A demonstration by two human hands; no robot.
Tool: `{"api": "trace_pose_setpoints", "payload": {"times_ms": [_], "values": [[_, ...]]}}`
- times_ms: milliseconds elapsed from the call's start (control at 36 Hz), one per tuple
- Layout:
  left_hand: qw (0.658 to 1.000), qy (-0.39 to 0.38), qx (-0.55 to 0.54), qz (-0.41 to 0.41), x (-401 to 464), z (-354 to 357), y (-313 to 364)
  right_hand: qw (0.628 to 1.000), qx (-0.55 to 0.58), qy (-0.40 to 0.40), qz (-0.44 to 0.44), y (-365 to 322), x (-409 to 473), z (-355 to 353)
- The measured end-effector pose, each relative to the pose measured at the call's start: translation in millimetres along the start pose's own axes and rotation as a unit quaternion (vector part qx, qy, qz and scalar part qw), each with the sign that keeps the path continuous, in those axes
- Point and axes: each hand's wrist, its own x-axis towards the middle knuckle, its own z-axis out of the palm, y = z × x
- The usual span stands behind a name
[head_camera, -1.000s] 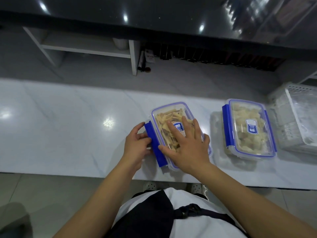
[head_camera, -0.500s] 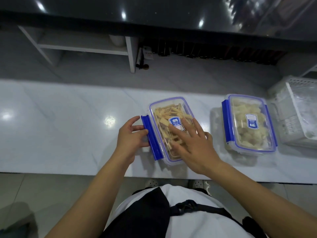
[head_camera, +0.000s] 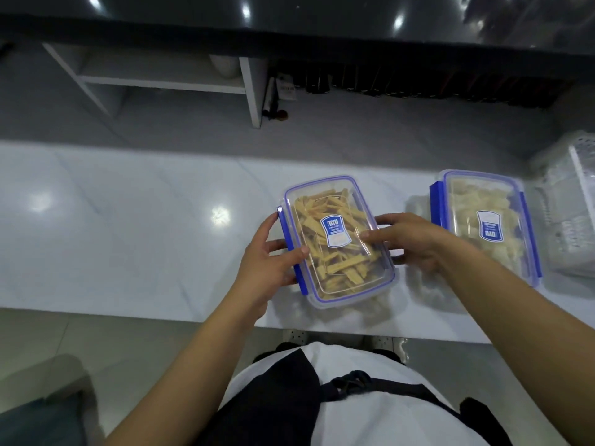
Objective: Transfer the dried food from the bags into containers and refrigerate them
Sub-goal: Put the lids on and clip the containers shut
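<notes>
Left clip (head_camera: 289,249) now down; yellow strips (head_camera: 331,239) inside.

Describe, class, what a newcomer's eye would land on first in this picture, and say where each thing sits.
The eye goes first to the clear blue-trimmed container of yellow dried strips at the near edge of the white counter, gripped from both sides by the left hand and right hand. To its right stands a second lidded container of paler pieces, beside a white basket at the frame's right edge.
</notes>
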Motion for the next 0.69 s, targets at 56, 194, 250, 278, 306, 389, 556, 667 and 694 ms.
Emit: {"api": "trace_pose_setpoints", "payload": {"times_ms": [56, 194, 250, 278, 306, 389, 556, 667, 694], "values": [[1.0, 0.01, -0.006, -0.002, 0.7, 0.1, 1.2, 1.0, 0.004, 0.016, -0.003, -0.9, -1.3, 1.8], [1.0, 0.018, 0.003, 0.006, 4.3, 1.8, 5.6, 0.997, 0.027, 0.068, -0.034, -2.7, -12.5, 10.6], [1.0, 0.02, 0.015, 0.008, 8.4, 2.1, 8.8, 0.994, 0.065, 0.078, -0.035, -1.5, -17.4, 14.7], [0.999, 0.02, 0.025, 0.01, 10.2, 2.1, 10.4, 0.993, 0.081, 0.082, -0.035, -0.9, -19.1, 16.3], [0.999, 0.02, 0.033, 0.011, 11.8, 2.0, 11.7, 0.991, 0.091, 0.086, -0.036, -0.6, -20.6, 17.6], [0.998, 0.019, 0.057, 0.011, 15.2, 2.8, 14.2, 0.988, 0.106, 0.103, -0.046, -0.2, -25.1, 22.4], [0.992, 0.018, 0.125, 0.028, 21.5, 8.3, 20.1, 0.982, 0.11, 0.132, -0.076, 7.7, -25.8, 31.6], [0.988, 0.016, 0.149, 0.037, 24.8, 7.1, 26.1, 0.981, 0.105, 0.142, -0.086, 9.7, -28.4, 34.6], [0.988, 0.013, 0.151, 0.036, 25.7, 6.1, 28.1, 0.98, 0.11, 0.145, -0.086, 10.1, -29.3, 35.3]]}}
